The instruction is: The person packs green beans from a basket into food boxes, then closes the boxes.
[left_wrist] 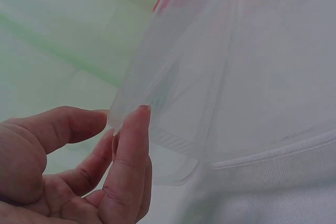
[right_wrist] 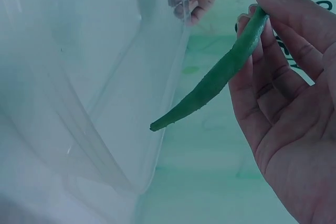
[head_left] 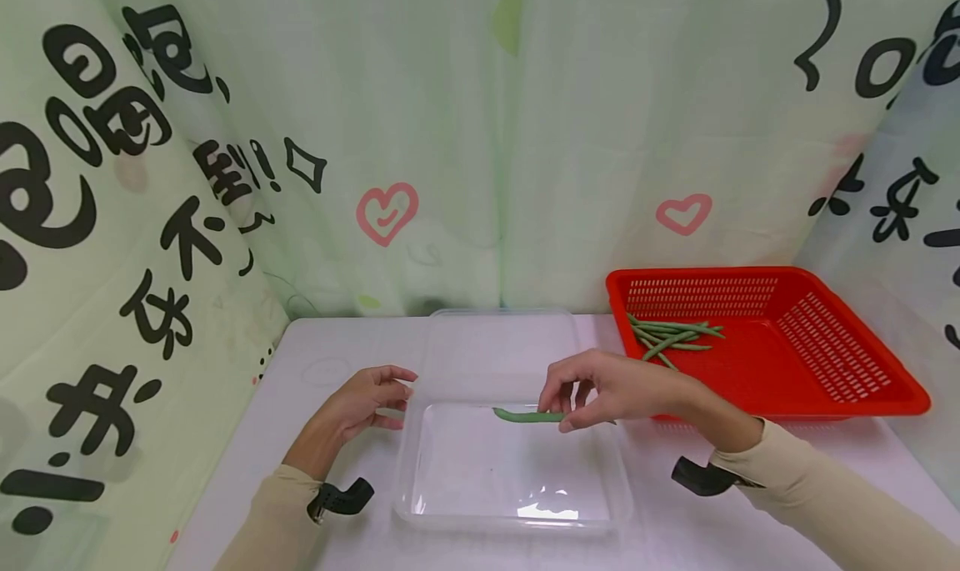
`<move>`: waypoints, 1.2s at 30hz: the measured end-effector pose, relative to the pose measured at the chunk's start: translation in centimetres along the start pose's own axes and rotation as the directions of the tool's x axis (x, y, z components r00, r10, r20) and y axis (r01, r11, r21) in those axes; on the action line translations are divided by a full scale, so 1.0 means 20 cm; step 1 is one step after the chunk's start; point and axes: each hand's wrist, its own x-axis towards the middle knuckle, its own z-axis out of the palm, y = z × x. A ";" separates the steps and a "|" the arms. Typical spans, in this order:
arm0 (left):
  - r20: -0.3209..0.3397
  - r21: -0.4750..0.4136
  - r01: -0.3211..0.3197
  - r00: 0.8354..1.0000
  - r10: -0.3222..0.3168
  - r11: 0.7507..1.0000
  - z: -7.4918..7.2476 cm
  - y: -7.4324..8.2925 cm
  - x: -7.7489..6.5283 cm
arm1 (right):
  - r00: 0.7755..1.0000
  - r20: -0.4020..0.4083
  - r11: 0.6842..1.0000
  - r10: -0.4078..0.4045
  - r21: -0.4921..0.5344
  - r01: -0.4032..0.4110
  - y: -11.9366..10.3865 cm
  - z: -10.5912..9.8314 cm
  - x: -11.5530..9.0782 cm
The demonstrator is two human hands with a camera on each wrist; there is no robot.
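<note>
My right hand (head_left: pixel 611 388) pinches a green bean (head_left: pixel 517 417) near one end, between thumb and fingertips. The bean lies roughly level above the clear plastic box (head_left: pixel 487 525). Up close in the right wrist view, the green bean (right_wrist: pixel 210 85) is slightly bent, its free end pointing down toward the box wall (right_wrist: pixel 152 156). At the box's left side, my left hand (head_left: pixel 371 404) holds the rim. Seen from the left wrist, thumb and fingers of the left hand (left_wrist: pixel 100 166) come together at the edge of the clear plastic (left_wrist: pixel 173 93).
A red perforated basket (head_left: pixel 780 404) stands at the back right, with several green beans (head_left: pixel 675 333) at its left end. Behind the box lies a clear flat panel (head_left: pixel 498 346). Printed curtains (head_left: pixel 517 137) hang round the white table (head_left: pixel 330 346).
</note>
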 end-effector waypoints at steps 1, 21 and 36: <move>-0.001 -0.001 0.000 1.000 0.000 1.000 0.00 0.00 0.00 | 1.000 0.005 1.000 -0.002 0.002 0.002 0.00 0.01 0.00; 0.003 -0.009 -0.006 1.000 0.006 1.000 0.00 -0.01 0.01 | 0.970 -0.212 0.991 0.120 -0.029 -0.129 0.05 -0.24 -0.15; -0.003 -0.007 0.005 1.000 -0.005 1.000 0.00 -0.01 0.01 | 0.928 -0.275 0.959 0.250 -0.059 -0.276 0.15 -0.42 -0.27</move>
